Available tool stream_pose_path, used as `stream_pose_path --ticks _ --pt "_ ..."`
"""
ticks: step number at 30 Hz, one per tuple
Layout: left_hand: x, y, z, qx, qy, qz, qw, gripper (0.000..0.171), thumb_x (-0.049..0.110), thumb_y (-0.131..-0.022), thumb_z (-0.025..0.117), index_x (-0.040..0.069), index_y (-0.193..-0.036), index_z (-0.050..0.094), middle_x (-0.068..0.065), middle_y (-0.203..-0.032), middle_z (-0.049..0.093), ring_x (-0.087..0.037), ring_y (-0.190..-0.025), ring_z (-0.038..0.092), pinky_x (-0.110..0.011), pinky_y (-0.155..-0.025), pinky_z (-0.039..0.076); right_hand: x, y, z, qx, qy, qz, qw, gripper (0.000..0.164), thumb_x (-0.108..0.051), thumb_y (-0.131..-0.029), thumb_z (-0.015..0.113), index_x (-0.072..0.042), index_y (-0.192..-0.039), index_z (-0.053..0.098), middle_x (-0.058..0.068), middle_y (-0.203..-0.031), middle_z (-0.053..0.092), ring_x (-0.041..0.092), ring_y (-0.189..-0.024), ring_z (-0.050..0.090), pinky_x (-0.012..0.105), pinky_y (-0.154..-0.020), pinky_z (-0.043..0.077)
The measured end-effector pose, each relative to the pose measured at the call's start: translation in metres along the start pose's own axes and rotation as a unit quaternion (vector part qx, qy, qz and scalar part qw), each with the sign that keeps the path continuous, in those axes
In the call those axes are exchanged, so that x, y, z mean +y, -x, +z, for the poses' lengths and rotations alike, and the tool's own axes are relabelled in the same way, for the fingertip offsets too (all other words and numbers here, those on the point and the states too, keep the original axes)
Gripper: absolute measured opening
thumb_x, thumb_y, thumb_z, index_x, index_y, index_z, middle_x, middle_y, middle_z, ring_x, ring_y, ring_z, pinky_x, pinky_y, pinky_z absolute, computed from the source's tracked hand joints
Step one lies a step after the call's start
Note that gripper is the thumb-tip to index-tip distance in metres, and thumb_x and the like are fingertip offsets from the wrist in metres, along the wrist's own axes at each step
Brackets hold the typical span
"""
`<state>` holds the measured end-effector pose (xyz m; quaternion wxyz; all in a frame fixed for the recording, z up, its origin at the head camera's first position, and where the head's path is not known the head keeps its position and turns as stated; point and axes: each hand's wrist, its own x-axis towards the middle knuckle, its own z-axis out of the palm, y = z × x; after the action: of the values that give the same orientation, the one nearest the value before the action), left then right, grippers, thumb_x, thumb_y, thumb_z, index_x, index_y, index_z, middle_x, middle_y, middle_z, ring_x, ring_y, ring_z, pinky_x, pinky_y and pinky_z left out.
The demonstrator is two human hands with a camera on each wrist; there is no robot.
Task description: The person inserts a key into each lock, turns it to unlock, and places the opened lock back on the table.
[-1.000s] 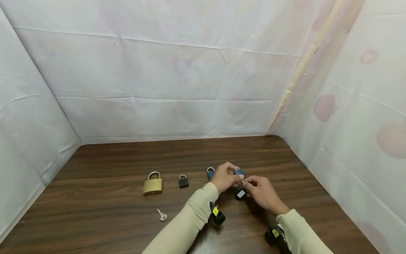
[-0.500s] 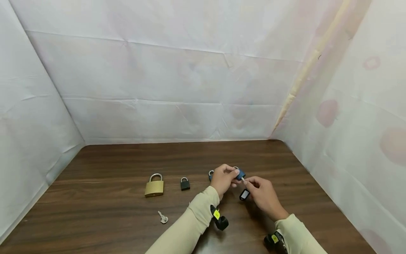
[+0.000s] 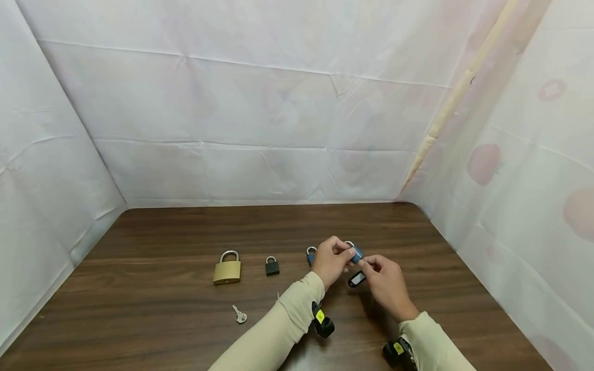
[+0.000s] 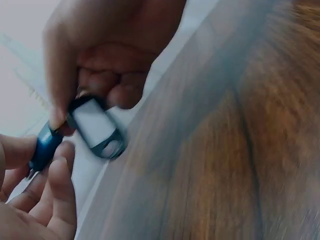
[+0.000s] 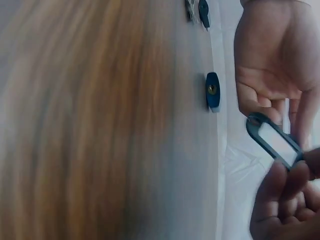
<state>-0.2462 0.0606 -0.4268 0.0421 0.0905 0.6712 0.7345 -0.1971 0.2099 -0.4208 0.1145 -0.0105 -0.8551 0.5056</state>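
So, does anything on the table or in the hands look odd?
Nothing stands out. One key lies slanted below the gold padlock in the head view, and the tilted blue padlock is simply held in the left hand; neither looks odd.

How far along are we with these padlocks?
Done: one blue padlock is raised in the left hand. In hand: the right hand pinches a tagged key at the lock's base; insertion can't be confirmed. Apparently left: the brass padlock, black padlock and second blue padlock, all unheld on the table with a loose key.
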Motion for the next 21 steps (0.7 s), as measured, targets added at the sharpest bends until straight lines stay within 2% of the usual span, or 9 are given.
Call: stream_pose_path --ticks 5,11,13,15,17,21 --pt "-0.0008 0.0007 0.0007 0.012 -0.002 0.007 0.9999 0.009 0.011 -0.094 0.071 0.006 -0.099 0.065 -0.003 -0.085 0.071 -0.016 -0.069 0.069 -0.026 -0.057 0.053 0.0008 -0.0003 0.0021 0.038 -0.039 -0.009 0.998 0.027 -0.009 -0.095 0.071 0.0 -0.114 0.055 0.01 -0.077 0.069 0.022 -0.063 0.064 0.026 -0.052 0.044" --pt "-0.0045 0.0046 0.0014 -0.009 0.007 0.022 0.9997 0.009 0.008 -0.094 0.07 0.003 -0.099 0.064 -0.005 -0.087 0.072 -0.022 -0.073 0.072 -0.03 -0.067 0.059 0.004 0.0015 0.0032 0.057 -0.044 -0.057 0.996 0.018 -0.006 -0.092 0.073 -0.001 -0.102 0.058 0.009 -0.07 0.067 0.024 -0.061 0.067 0.026 -0.054 0.05" --pt "-0.0047 0.0056 0.0006 -0.017 0.008 0.028 0.9994 0.008 0.007 -0.095 0.07 0.003 -0.099 0.064 -0.005 -0.088 0.072 -0.021 -0.075 0.071 -0.033 -0.071 0.059 0.005 0.0026 0.0032 0.052 -0.056 -0.055 0.996 0.016 -0.005 -0.093 0.073 -0.001 -0.099 0.059 0.009 -0.07 0.068 0.025 -0.061 0.067 0.029 -0.055 0.053" --pt "-0.0052 0.0062 -0.001 -0.022 0.004 0.037 0.9991 0.008 0.007 -0.095 0.069 0.004 -0.099 0.064 -0.005 -0.089 0.072 -0.019 -0.076 0.071 -0.037 -0.074 0.059 0.0048 0.0034 0.0037 0.04 -0.096 -0.03 0.994 0.016 -0.005 -0.093 0.072 0.001 -0.1 0.058 0.009 -0.071 0.069 0.023 -0.061 0.067 0.029 -0.058 0.055" --pt "-0.0055 0.0061 -0.0027 -0.025 -0.001 0.043 0.9987 0.008 0.009 -0.095 0.069 0.005 -0.1 0.065 -0.004 -0.089 0.073 -0.02 -0.078 0.07 -0.035 -0.071 0.057 0.0042 0.004 0.004 0.019 -0.171 0.011 0.985 0.018 -0.005 -0.095 0.069 0.004 -0.101 0.055 0.008 -0.071 0.068 0.019 -0.061 0.066 0.031 -0.061 0.057" --pt "-0.0069 0.0045 -0.0054 -0.033 -0.004 0.059 0.9977 0.009 0.01 -0.096 0.069 0.006 -0.103 0.066 -0.004 -0.088 0.074 -0.028 -0.082 0.07 -0.044 -0.067 0.055 0.0021 0.0039 0.0041 -0.014 -0.31 0.082 0.947 0.022 -0.007 -0.097 0.067 0.008 -0.104 0.051 0.005 -0.076 0.065 0.013 -0.061 0.061 0.031 -0.067 0.059"
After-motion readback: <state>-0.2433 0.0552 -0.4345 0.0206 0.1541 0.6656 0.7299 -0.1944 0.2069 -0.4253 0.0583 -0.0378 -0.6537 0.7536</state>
